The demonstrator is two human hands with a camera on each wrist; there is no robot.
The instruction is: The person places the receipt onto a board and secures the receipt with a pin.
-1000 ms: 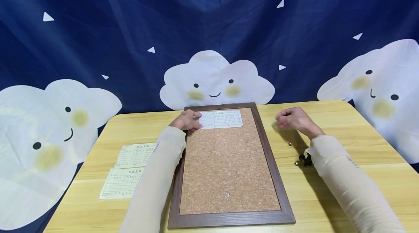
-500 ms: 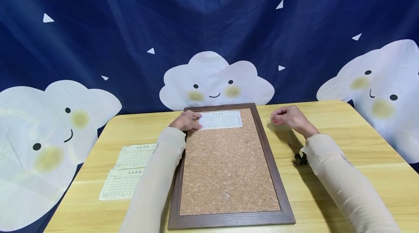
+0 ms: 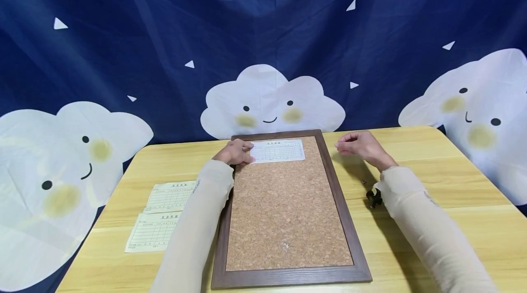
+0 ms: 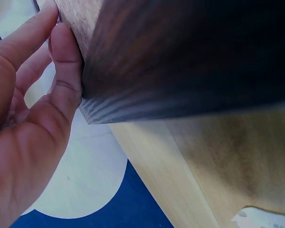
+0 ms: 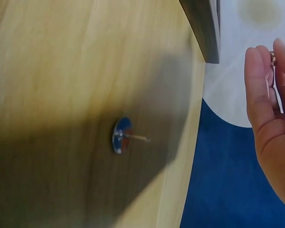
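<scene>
My left hand (image 3: 235,152) rests over the upper left of the framed cork board (image 3: 288,215). Its fingertips press the left end of a white printed slip (image 3: 277,150), which lies flat along the top of the cork. In the left wrist view, the thumb (image 4: 67,45) lies against the edge of the dark wooden frame. My right hand (image 3: 364,147) is raised over the table, to the right of the board's upper corner. It pinches a small brass-coloured thumbtack (image 5: 272,58) between thumb and fingers, mostly hidden by them.
Another thumbtack (image 5: 121,137) lies point up on the wooden table below my right hand. Two pale printed slips (image 3: 154,231) lie left of the board, partly covered by my left sleeve. A dark blue cloud-patterned cloth (image 3: 164,32) hangs behind the table.
My right hand has moved left, closer to the board's right edge, keeping its pinch. The left hand and the white slip have stayed in place.
</scene>
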